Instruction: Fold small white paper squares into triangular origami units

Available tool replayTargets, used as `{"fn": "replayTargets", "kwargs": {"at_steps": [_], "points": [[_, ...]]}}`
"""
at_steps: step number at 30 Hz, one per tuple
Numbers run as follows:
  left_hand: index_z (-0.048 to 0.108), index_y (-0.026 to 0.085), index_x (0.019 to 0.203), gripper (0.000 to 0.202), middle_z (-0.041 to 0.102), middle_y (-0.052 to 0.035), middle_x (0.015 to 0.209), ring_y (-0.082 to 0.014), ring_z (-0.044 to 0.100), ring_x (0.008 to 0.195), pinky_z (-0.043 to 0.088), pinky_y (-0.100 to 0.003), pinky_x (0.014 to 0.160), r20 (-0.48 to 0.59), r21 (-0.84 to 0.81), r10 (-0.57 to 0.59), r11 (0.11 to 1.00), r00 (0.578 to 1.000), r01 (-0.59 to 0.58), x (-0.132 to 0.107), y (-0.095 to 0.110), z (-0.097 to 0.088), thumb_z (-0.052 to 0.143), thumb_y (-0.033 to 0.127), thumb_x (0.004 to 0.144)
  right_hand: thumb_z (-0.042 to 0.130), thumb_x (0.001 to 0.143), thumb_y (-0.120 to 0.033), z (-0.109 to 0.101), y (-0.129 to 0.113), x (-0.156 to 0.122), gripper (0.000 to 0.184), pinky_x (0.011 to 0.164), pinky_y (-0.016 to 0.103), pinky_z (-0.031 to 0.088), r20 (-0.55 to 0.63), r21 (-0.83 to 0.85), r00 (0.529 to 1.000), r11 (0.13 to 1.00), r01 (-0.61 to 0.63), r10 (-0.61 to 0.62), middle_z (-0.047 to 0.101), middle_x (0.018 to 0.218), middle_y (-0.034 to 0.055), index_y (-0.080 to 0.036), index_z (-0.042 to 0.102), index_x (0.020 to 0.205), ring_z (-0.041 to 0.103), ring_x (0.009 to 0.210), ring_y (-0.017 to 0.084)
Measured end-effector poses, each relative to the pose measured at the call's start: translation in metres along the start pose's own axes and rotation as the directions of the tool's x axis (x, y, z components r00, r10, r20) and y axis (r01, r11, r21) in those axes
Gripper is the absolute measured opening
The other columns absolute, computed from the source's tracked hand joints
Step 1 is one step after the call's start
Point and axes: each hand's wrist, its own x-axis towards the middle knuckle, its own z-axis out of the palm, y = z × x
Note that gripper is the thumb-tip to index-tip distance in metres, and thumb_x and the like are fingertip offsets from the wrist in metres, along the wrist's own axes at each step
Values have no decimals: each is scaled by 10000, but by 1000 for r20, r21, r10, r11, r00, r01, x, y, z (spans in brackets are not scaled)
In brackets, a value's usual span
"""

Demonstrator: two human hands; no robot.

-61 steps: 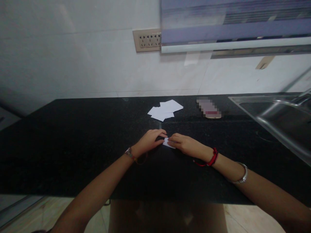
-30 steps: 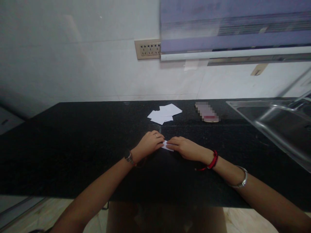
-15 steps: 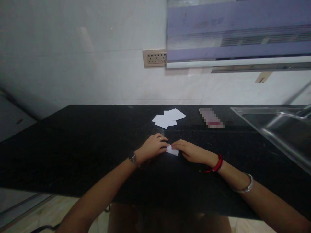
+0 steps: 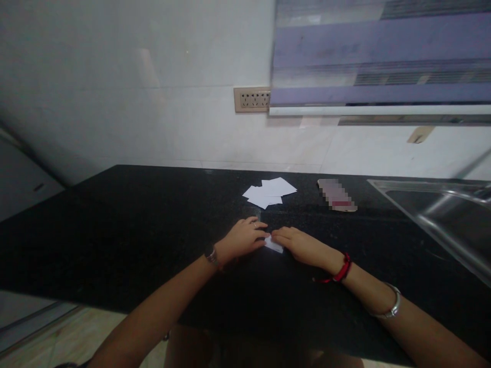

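Note:
A small folded piece of white paper (image 4: 273, 244) lies on the dark countertop between my hands. My left hand (image 4: 241, 238) has its thumb and index finger closed at the paper's left edge, while its other fingers stretch out above. On the upper right side of the paper press the bent fingers of my right hand (image 4: 301, 245), held close together; its thumb is mostly hidden. Just beyond my hands rests a loose pile of white paper sheets (image 4: 270, 191), overlapping at different angles.
A phone-like flat object (image 4: 337, 196), blurred out, lies right of the pile. At the far right a metal sink (image 4: 441, 204) is set into the black countertop (image 4: 153, 220). On the tiled wall are a socket panel (image 4: 252, 100) and a purple striped blind (image 4: 368, 61).
The whole view has shifted slightly, so everything sits a little lower and further right. Both hands stay at the folded paper, with only slight finger movement.

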Motion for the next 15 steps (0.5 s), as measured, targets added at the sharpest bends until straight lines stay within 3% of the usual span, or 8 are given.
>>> {"fn": "replayTargets", "kwargs": {"at_steps": [15], "points": [[553, 278, 1023, 269, 488, -6, 1186, -196, 406, 1106, 285, -374, 949, 16, 42, -21, 999, 1000, 21, 0, -3, 4, 419, 378, 812, 376, 694, 46, -10, -2, -10, 383, 783, 282, 378, 79, 16, 995, 998, -66, 65, 551, 903, 77, -135, 539, 990, 487, 870, 161]]}}
